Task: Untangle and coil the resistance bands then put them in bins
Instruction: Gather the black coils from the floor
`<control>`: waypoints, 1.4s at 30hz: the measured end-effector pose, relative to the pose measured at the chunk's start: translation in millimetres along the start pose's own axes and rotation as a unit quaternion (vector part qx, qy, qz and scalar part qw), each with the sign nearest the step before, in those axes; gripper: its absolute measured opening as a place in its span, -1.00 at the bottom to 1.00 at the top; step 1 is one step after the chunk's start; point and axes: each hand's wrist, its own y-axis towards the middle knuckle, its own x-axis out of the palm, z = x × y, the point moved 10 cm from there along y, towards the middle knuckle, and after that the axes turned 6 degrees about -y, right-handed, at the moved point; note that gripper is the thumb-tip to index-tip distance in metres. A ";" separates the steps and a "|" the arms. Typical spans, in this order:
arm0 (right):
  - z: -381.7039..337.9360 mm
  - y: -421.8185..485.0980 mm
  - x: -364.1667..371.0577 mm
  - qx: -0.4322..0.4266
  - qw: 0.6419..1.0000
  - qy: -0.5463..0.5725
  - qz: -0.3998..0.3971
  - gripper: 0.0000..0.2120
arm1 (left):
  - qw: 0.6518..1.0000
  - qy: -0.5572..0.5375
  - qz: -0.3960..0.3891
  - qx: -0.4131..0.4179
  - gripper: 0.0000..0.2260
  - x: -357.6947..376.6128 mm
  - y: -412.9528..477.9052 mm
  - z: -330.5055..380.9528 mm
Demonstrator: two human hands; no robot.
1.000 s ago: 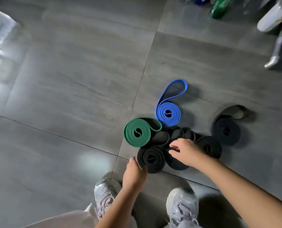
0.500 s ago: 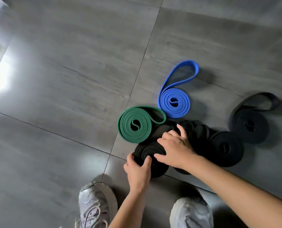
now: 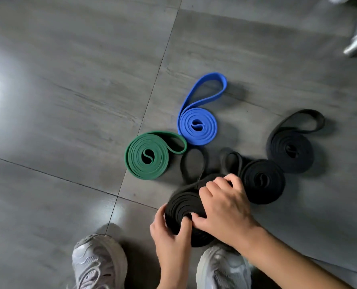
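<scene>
Left hand (image 3: pixel 169 232): fingers curled round the near-left rim of the held coil (image 3: pixel 180 203), thumb on its top face. Grasping it.
Right hand (image 3: pixel 225 211): lies over the coil's right half, fingers curled over the far rim, thumb pressed near the centre beside the left thumb. Also grasping it.
Held coil: black, wound flat, on the floor (image 3: pixel 69 101) just ahead of the shoes (image 3: pixel 98 261), on the tile right of the seam corner. Near edge reaches the right shoe's toe.
Loose loop (image 3: pixel 192 163): black tail, runs from under the right fingers out toward the green coil (image 3: pixel 147 156).
Middle coil (image 3: pixel 260 180): black, flat, just right of the right hand; contact with the held coil can't be told.
Far coil (image 3: pixel 290 151): dark, flat, touching the middle coil's far-right side, tail loop sticking out beyond.
Blue coil (image 3: pixel 197 126): flat, past the loose loop, tail loop pointing away.
Green coil: left of blue, edges touching, lying across the tile seam.
Top-right corner: blurred pale object, can't identify.
</scene>
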 end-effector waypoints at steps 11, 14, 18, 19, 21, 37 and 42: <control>79.9 -3.2 5.5 0.048 0.996 -0.064 -0.031 -0.63 | 0.997 -0.007 -0.041 -0.069 -0.53 60.9 -7.4 -23.7; 78.9 10.0 15.5 0.011 0.996 -0.060 -0.064 -0.62 | 0.966 -0.110 -0.019 -0.234 -0.42 63.8 -18.6 -62.5; 83.4 13.6 38.1 0.004 0.991 -0.039 -0.125 -0.60 | 0.956 -0.164 -0.108 -0.216 -0.47 92.0 -14.6 -46.9; 85.4 12.9 39.9 0.010 0.991 -0.027 -0.128 -0.59 | 0.955 -0.181 -0.106 -0.210 -0.53 95.0 -10.2 -42.6; 90.4 11.4 38.6 0.028 0.993 -0.003 -0.113 -0.58 | 0.953 -0.187 -0.091 -0.219 -0.56 95.8 -2.6 -42.0; 171.2 -36.4 5.4 0.241 0.937 0.238 0.082 -0.76 | 0.972 -0.141 -0.115 -0.149 -0.35 72.4 28.4 -30.8; 199.7 -48.6 48.8 0.264 0.951 0.121 -0.106 -0.36 | 0.928 -0.273 -0.073 -0.245 -0.50 81.2 7.3 -54.1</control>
